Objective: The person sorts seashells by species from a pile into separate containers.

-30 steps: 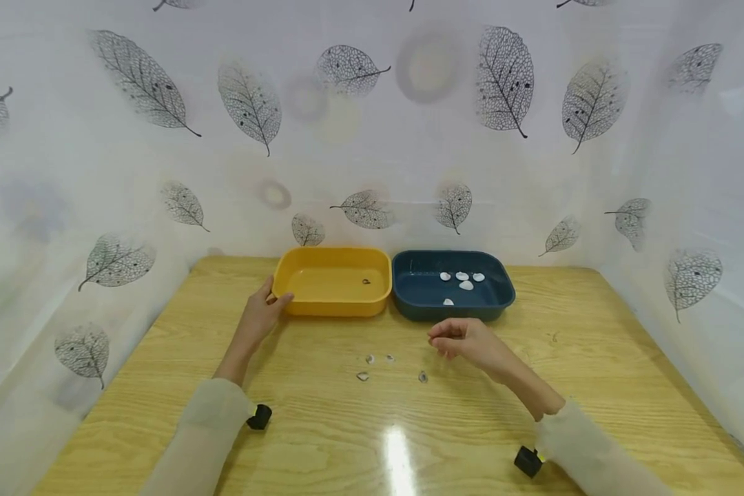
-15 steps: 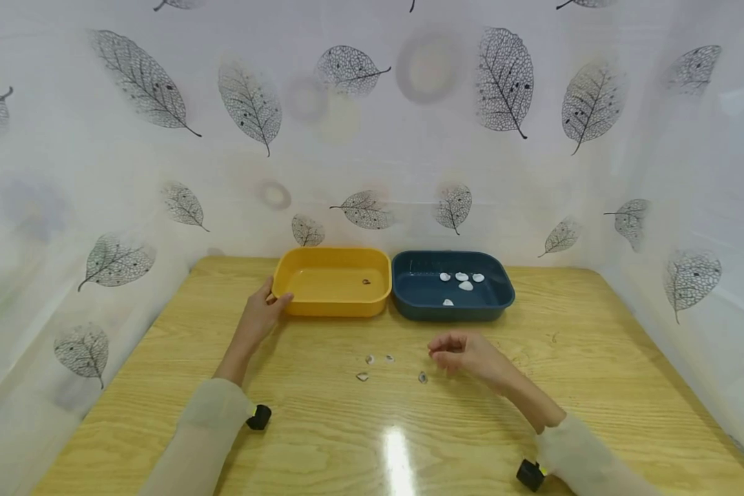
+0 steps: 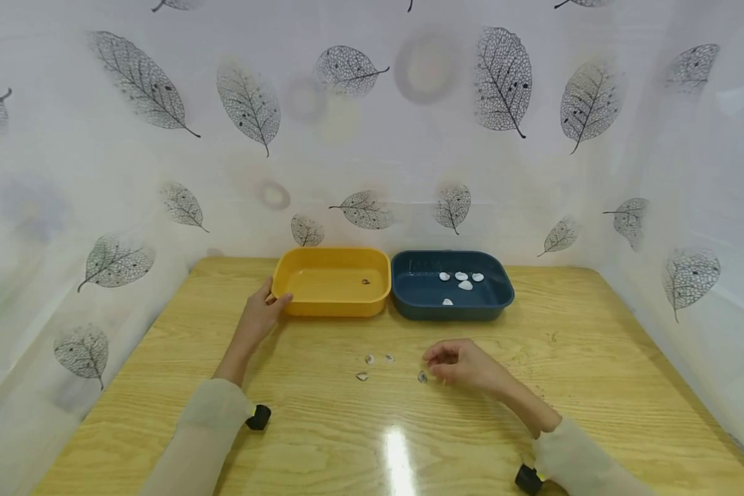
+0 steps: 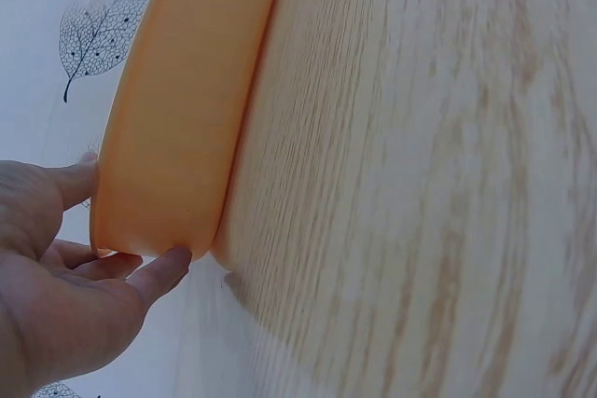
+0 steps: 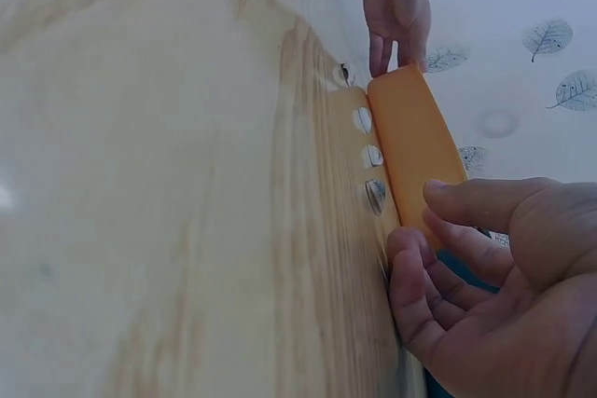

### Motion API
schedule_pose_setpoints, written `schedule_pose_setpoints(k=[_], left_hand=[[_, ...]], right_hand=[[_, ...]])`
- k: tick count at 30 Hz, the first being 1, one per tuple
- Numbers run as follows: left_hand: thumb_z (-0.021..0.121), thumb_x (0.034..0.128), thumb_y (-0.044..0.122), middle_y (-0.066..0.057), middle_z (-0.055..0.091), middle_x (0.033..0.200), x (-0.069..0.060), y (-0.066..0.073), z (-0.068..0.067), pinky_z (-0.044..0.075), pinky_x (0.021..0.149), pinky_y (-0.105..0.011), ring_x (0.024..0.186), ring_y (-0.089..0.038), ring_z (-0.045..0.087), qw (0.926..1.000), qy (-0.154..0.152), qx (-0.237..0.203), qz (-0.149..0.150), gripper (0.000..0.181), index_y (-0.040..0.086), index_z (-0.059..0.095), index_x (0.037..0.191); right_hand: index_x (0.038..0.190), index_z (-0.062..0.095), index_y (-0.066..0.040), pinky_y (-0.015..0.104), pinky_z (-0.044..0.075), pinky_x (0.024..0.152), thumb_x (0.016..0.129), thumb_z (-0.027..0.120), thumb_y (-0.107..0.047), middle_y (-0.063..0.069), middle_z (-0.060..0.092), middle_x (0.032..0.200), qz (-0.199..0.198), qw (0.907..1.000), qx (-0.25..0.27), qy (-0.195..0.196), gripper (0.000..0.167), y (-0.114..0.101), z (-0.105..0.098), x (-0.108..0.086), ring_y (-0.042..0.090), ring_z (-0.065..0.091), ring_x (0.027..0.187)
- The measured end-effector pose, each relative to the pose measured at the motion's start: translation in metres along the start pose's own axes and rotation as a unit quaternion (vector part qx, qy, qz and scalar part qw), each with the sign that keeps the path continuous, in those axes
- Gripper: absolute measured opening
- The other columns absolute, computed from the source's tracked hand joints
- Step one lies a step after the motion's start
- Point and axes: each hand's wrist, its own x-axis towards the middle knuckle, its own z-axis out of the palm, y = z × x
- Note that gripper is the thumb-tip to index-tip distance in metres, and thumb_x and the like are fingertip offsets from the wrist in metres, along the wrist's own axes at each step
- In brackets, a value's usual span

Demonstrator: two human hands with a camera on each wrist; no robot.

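Observation:
My left hand [image 3: 260,321] holds the near left corner of a yellow tray [image 3: 322,284], the thumb on its front and the fingers at its side. In the left wrist view its fingertips touch the tray's orange-looking wall [image 4: 191,109]. My right hand [image 3: 468,366] hovers low over the table, thumb and fingers apart and bent, with nothing seen between them. Just left of its fingertips lies a small dark-centred seashell [image 3: 422,377]. Farther left lie more small shells [image 3: 362,376] in a loose group. The right wrist view shows the table shells [image 5: 375,196] in a row beyond the fingers.
A dark blue tray [image 3: 418,288] stands right beside the yellow one, with several white shells [image 3: 465,285] in it. One small brown shell [image 3: 365,282] lies in the yellow tray. Behind the wooden table [image 3: 322,441] hangs a leaf-printed curtain [image 3: 372,151].
My right hand has come down from beside the blue tray's front edge towards the nearest shell, slightly leftward too. The left hand and both trays have stayed put.

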Motion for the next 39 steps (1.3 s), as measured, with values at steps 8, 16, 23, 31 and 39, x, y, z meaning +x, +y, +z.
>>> schedule_pose_setpoints(k=[8, 16, 23, 31, 39], left_hand=[[0.053, 0.1103, 0.022, -0.029, 0.011, 0.166, 0.001, 0.001, 0.001, 0.035, 0.118, -0.051, 0.148, -0.047, 0.029, 1.0000, 0.003, 0.006, 0.001, 0.076, -0.004, 0.004, 0.162], [0.053, 0.1103, 0.022, -0.029, 0.013, 0.166, 0.002, -0.001, 0.001, 0.035, 0.118, -0.050, 0.148, -0.046, 0.030, 1.0000, 0.005, 0.002, 0.000, 0.076, -0.005, 0.004, 0.162], [0.053, 0.1101, 0.022, -0.028, 0.012, 0.166, 0.002, -0.001, 0.001, 0.035, 0.118, -0.049, 0.148, -0.045, 0.030, 1.0000, 0.006, 0.002, 0.000, 0.076, -0.005, 0.004, 0.162], [0.053, 0.1101, 0.022, -0.029, 0.015, 0.166, 0.001, 0.000, 0.000, 0.035, 0.118, -0.051, 0.148, -0.046, 0.031, 0.9999, 0.004, 0.014, 0.003, 0.075, -0.006, 0.007, 0.162], [0.053, 0.1101, 0.021, -0.029, 0.016, 0.166, 0.001, 0.001, 0.000, 0.035, 0.119, -0.049, 0.148, -0.044, 0.031, 0.9999, 0.009, 0.003, 0.003, 0.074, -0.005, 0.008, 0.162]], right_hand=[[0.108, 0.072, 0.006, 0.021, 0.053, 0.066, 0.091, 0.074, 0.001, 0.009, 0.070, 0.096, -0.023, 0.9981, -0.056, 0.004, 0.018, -0.003, 0.005, 0.004, 0.014, 0.062, 0.083], [0.105, 0.076, 0.001, 0.021, 0.053, 0.068, 0.088, 0.079, -0.004, 0.002, 0.070, 0.093, -0.027, 0.9939, -0.107, -0.004, 0.018, -0.004, 0.009, 0.007, 0.011, 0.060, 0.080], [0.105, 0.080, -0.003, 0.022, 0.052, 0.068, 0.088, 0.079, -0.005, 0.001, 0.071, 0.094, -0.054, 0.9877, -0.147, -0.004, 0.017, 0.000, 0.009, 0.008, 0.006, 0.058, 0.080], [0.102, 0.082, -0.004, 0.021, 0.052, 0.068, 0.087, 0.079, -0.001, -0.002, 0.069, 0.090, -0.064, 0.9838, -0.167, -0.003, 0.016, -0.001, 0.011, 0.008, 0.003, 0.057, 0.081], [0.095, 0.082, -0.007, 0.021, 0.050, 0.066, 0.085, 0.081, -0.001, -0.005, 0.068, 0.087, -0.067, 0.9801, -0.186, 0.010, 0.012, -0.005, 0.012, 0.008, 0.002, 0.055, 0.078]])
